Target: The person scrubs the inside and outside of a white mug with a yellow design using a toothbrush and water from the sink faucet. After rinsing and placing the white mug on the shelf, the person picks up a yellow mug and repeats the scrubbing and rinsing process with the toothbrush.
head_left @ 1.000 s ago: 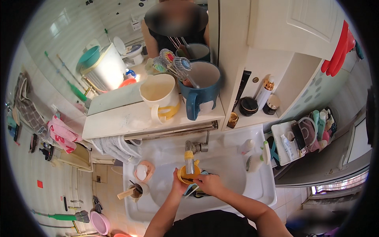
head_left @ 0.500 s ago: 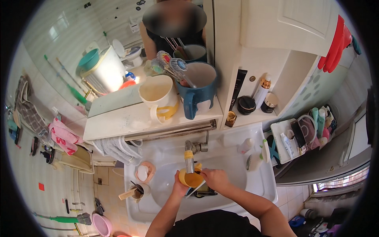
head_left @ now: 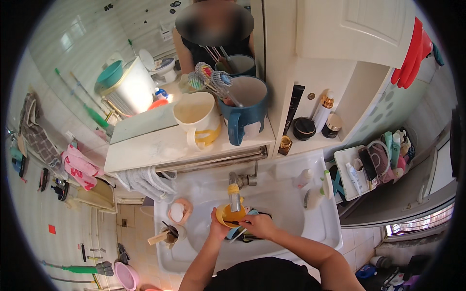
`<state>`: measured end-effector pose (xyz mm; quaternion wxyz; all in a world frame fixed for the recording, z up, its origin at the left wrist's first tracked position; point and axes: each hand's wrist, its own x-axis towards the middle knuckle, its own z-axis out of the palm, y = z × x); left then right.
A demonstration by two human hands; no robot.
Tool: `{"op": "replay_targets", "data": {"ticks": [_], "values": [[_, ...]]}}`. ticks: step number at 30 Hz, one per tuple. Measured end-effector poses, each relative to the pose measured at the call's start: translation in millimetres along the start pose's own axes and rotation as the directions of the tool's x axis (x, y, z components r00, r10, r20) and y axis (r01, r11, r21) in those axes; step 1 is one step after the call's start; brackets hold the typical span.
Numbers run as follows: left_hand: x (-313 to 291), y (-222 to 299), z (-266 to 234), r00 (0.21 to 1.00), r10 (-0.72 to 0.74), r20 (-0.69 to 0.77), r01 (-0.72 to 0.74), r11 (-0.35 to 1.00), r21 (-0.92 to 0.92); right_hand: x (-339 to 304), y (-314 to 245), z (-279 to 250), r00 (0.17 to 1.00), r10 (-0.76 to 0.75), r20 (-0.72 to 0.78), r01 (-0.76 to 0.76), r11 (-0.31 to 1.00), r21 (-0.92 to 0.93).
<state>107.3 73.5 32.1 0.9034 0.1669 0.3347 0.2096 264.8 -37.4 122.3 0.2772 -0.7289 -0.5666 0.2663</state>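
Under the faucet (head_left: 234,196), my left hand (head_left: 218,229) is closed around a yellow cup (head_left: 221,213), tilted so its inside shows. My right hand (head_left: 258,226) pinches a thin dark stick-like tool (head_left: 235,222), which reaches into the cup's mouth; its exact kind is too small to tell. Below my hands, in the white sink (head_left: 291,218), lie several dark and light-blue things (head_left: 252,212) and a thin white stick (head_left: 238,235), partly hidden by my right hand and the cup.
Left on the sink rim are a soap dish (head_left: 186,207) and a holder with brushes (head_left: 175,236). A pump bottle (head_left: 318,194) stands at the right rim. A white mug (head_left: 199,116) and a blue mug with toothbrushes (head_left: 252,102) sit on the shelf above; a grey towel (head_left: 150,183) hangs below it.
My right hand has shifted slightly left and down, bringing the dark tool farther across the cup's opening. The cup has moved a little left, uncovering more of the light-blue thing in the sink.
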Motion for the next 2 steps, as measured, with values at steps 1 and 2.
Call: {"op": "replay_targets", "data": {"ticks": [1, 2], "values": [[-1.4, 5.4, -1.9, 1.0, -0.016, 0.021, 0.016, 1.0, 0.002, -1.1, 2.9, -5.2, 0.998, 0.004, 0.069, -0.002, 1.0, -0.023], [-1.5, 5.2, -2.0, 1.0, -0.016, 0.021, 0.016, 1.0, 0.001, 2.6, 12.8, -2.8, 0.996, 0.013, 0.084, -0.007, 0.998, -0.069]]}}
